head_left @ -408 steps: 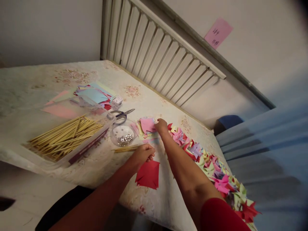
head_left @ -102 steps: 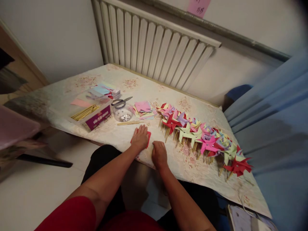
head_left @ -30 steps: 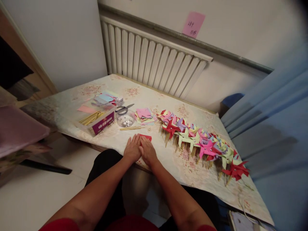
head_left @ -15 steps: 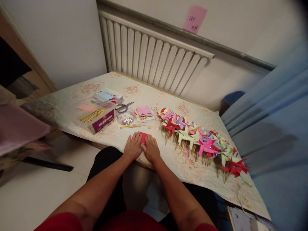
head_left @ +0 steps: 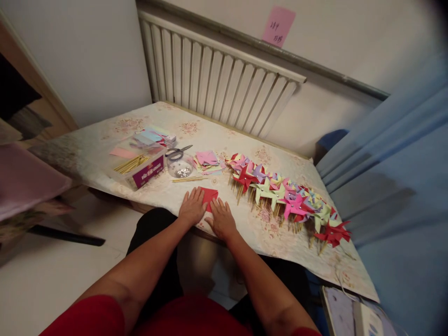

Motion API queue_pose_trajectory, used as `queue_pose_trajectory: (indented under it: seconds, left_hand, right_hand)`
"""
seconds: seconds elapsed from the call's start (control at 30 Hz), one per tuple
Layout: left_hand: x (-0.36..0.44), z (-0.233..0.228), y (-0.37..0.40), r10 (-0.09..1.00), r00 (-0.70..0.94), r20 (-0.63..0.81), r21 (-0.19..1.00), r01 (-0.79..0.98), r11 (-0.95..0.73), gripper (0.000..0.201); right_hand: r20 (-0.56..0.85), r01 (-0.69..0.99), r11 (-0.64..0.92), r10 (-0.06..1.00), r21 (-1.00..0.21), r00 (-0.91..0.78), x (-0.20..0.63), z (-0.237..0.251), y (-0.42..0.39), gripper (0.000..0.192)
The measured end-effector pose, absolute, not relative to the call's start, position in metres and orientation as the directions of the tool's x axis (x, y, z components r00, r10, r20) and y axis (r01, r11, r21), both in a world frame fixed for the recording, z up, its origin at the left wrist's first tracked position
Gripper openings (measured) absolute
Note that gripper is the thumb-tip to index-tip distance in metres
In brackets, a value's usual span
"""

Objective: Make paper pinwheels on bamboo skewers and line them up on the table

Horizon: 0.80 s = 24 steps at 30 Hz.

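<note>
A red square of paper [head_left: 209, 196] lies flat on the cloth-covered table, near its front edge. My left hand [head_left: 192, 207] rests on the paper's left side with its fingers stretched out. On the paper's lower right lies my right hand [head_left: 221, 218], flat, fingers spread. Several thin wooden sticks [head_left: 189, 179] lie just beyond the paper. Behind them stands a clear round dish [head_left: 179, 168] holding small shiny pieces. Dark-handled scissors [head_left: 178, 151] lie at the dish's back edge. A stack of coloured paper squares [head_left: 207, 161] is to the right of the dish.
Rows of finished paper pinwheels [head_left: 280, 196] on sticks fill the table's right side. A plastic box [head_left: 140, 170] of sticks stands on the left, with more coloured paper [head_left: 151, 136] behind. A radiator [head_left: 213, 70] lines the wall, and a blue curtain [head_left: 402, 177] hangs at right.
My hands have moved apart, my right hand slightly down and right, so more of the red paper shows. The camera view has shifted a little.
</note>
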<state>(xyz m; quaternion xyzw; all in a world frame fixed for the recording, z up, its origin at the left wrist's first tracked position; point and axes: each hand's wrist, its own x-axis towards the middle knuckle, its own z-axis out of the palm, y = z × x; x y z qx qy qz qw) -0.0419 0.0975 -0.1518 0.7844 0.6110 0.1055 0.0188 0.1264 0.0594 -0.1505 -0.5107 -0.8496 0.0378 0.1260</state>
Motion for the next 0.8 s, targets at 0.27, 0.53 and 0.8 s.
queue_pose_trajectory:
  seconds: [0.27,0.53,0.8]
  left_hand:
    - [-0.043,-0.156,0.099,0.958,0.232,0.166,0.158,0.953,-0.258,0.063]
    - [-0.049,-0.157,0.103,0.967,0.168,0.191,0.333,0.916,-0.225,0.057]
    - [-0.064,-0.120,0.116,0.938,0.000,0.346,0.626,0.745,-0.231,0.033]
  right_hand:
    - [0.198,0.892,0.428,0.896,-0.144,-0.398,0.137,-0.155,0.033,0.066]
    - [0.267,0.921,0.386,0.894,-0.051,-0.359,0.146,-0.170,0.014,0.064]
    - [0.320,0.924,0.381,0.880,-0.032,-0.352,0.143,-0.172,0.012,0.062]
